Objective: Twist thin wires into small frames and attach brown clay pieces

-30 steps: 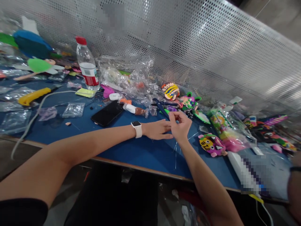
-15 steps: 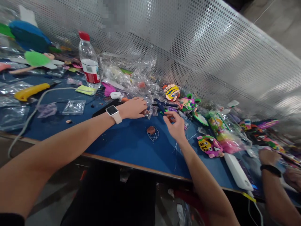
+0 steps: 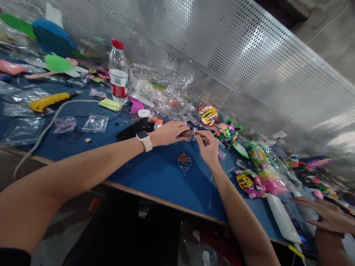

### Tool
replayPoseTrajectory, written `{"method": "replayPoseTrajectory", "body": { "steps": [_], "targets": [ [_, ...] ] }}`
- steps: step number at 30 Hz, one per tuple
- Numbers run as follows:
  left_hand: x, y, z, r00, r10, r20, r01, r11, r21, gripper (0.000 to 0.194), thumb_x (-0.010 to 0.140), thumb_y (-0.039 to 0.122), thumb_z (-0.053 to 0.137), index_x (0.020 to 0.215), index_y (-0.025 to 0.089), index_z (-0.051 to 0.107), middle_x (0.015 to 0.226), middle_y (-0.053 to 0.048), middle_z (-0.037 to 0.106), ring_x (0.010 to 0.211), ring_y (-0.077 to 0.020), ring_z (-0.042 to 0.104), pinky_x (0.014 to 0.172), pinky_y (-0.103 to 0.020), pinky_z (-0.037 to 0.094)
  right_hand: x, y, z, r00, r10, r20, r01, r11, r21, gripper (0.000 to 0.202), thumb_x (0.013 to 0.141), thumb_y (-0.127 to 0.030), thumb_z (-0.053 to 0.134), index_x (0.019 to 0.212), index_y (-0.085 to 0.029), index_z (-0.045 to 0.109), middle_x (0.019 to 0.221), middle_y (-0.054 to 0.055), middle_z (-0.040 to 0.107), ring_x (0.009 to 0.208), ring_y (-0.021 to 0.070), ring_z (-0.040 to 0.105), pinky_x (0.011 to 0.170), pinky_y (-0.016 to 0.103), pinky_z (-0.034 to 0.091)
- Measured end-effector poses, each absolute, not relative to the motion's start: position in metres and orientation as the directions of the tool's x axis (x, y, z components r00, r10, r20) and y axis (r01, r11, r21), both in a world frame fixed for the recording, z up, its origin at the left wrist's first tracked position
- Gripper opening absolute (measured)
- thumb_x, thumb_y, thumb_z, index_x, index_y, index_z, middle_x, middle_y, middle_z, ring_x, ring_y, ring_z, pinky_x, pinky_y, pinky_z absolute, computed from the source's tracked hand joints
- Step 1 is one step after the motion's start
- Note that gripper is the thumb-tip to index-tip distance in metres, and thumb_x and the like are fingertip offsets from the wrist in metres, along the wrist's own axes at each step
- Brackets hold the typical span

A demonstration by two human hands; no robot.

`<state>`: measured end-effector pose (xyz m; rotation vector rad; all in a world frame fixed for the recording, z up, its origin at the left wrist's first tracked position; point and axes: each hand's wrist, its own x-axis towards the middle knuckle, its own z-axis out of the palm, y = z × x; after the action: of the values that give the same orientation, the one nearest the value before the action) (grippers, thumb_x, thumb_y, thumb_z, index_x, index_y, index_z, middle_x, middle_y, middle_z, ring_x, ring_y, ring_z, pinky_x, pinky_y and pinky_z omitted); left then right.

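A small clear plastic bag [image 3: 190, 135] with something brown in it lies between my two hands. My left hand [image 3: 172, 133], with a watch on its wrist, has its fingers closed on the bag's left side. The fingertips of my right hand [image 3: 208, 147] pinch the bag's right edge. Just behind the hands, partly hidden, are dark blue pliers [image 3: 190, 124]. In front of the hands, a leaf-shaped wire mesh [image 3: 185, 167] lies on the blue table, with a flat brown piece [image 3: 182, 158] on its upper part.
A water bottle [image 3: 118, 72], a black phone [image 3: 134, 129] and a yellow cutter [image 3: 49, 101] stand or lie to the left. Clay figures, a tiger face [image 3: 251, 183] among them, and a white power bank [image 3: 283, 218] lie right. A co-worker's hands [image 3: 327, 214] are at far right.
My right hand has let go of the pliers, which now lie behind, and has taken the bag's edge beside my left hand. The view has shifted slightly left.
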<state>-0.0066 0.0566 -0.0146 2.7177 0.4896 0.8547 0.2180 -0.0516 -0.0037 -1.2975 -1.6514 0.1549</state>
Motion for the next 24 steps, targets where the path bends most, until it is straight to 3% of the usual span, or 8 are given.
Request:
{"method": "replayPoseTrajectory", "body": {
  "steps": [7,14,18,24],
  "targets": [
    [-0.003,0.052,-0.018,0.812,0.274,0.515,0.182,-0.958,0.223,0.036,0.114,0.036,0.058,0.145,0.019,0.062,0.141,-0.017,0.069,0.124,-0.0295,0.070,0.110,-0.042,0.052,0.235,-0.061,-0.012,-0.076,0.741,0.667,0.710,0.510,-0.485,0.020,0.103,-0.039,0.075,0.115,-0.027,0.085,0.116,0.009,0.076,0.087,0.0232,0.075,0.075,0.042,0.067],
    [-0.004,0.044,-0.020,0.835,0.280,0.474,0.121,-0.933,0.338,0.044,0.111,0.029,0.064,0.152,0.019,0.052,0.145,-0.018,0.071,0.130,-0.0296,0.072,0.106,-0.040,0.056,0.228,-0.065,-0.010,-0.139,0.724,0.676,0.734,0.533,-0.420,0.020,0.098,-0.043,0.083,0.109,-0.027,0.084,0.113,0.009,0.080,0.089,0.0257,0.076,0.077,0.045,0.068],
    [-0.003,0.041,-0.020,0.812,0.326,0.484,0.104,-0.897,0.429,0.049,0.110,0.025,0.064,0.155,0.018,0.047,0.127,-0.016,0.079,0.116,-0.0278,0.078,0.096,-0.038,0.059,0.224,-0.066,-0.009,-0.158,0.721,0.675,0.734,0.542,-0.408,0.020,0.099,-0.040,0.081,0.112,-0.025,0.082,0.114,0.010,0.082,0.092,0.0261,0.077,0.076,0.043,0.067],
    [0.003,0.032,-0.015,0.771,0.340,0.539,0.085,-0.893,0.441,0.046,0.108,0.022,0.064,0.152,0.021,0.051,0.131,-0.015,0.077,0.118,-0.0282,0.077,0.099,-0.041,0.059,0.226,-0.067,-0.007,-0.164,0.738,0.655,0.738,0.532,-0.414,0.021,0.097,-0.038,0.079,0.114,-0.025,0.079,0.113,0.009,0.084,0.092,0.0259,0.078,0.077,0.042,0.066]
  ]
}}
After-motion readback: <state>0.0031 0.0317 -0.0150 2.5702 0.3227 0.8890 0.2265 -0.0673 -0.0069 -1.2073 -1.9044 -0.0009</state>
